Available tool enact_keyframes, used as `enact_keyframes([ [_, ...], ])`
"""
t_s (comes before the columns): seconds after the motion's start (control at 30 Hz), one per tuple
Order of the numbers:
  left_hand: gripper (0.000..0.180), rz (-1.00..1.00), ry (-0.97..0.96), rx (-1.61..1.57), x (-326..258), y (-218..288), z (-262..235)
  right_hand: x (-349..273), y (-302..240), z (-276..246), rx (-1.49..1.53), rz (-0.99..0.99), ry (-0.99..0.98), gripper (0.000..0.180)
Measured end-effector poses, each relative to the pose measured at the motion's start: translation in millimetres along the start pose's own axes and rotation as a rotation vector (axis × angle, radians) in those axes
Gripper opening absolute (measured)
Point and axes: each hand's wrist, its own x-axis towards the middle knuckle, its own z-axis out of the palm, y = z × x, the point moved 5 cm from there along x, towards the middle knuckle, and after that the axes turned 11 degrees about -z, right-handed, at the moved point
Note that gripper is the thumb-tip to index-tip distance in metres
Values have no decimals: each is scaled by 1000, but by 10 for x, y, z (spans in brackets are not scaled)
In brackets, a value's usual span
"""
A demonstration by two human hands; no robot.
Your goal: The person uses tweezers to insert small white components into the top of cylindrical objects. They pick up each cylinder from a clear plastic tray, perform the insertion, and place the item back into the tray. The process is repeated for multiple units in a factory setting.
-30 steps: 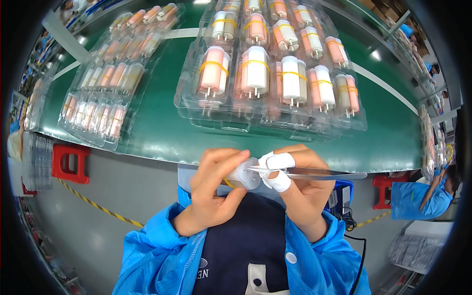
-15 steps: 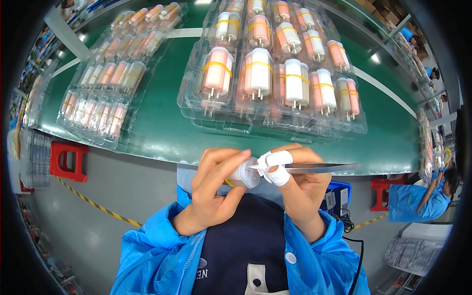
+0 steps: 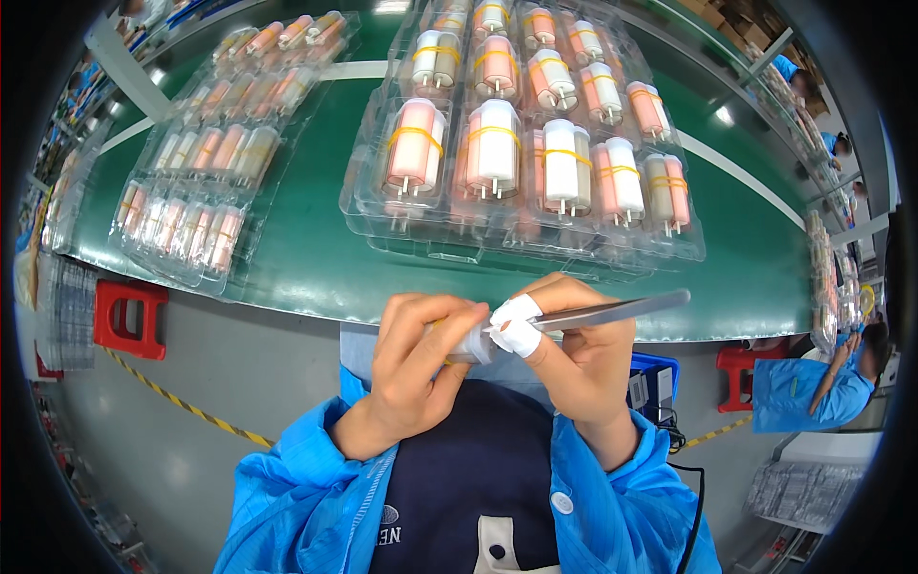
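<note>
Clear plastic cylinder (image 3: pixel 475 345) gripped in left hand (image 3: pixel 413 371) is seemingly worked with silver metal tweezers (image 3: pixel 622 310) pinched in right hand (image 3: pixel 585 365); steadiness needed.

Bright blue jacket (image 3: pixel 626 526), white button (image 3: pixel 562 503); dark navy top (image 3: pixel 459 459), pale chest print (image 3: pixel 388 527), cream tab (image 3: pixel 495 532) at lower centre; white finger wraps (image 3: pixel 519 338) on the right hand (image 3: pixel 588 373).

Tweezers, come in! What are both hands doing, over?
Left hand: holding pale, yellow-banded cylinder. Right hand: pinching metal tweezers in white-covered fingers, tips at cylinder's end, contact unclear. No obstruction seen between hands.
</note>
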Motion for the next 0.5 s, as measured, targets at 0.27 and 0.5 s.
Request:
enact_keyframes([
  [0.27,49,53,-73,-6,-45,-5,37,75,15,-70,105,164,-144,10],
  [0.5,49,-40,-46,-74,50,-13,-75,-138,99,-151,451,238,234,24],
])
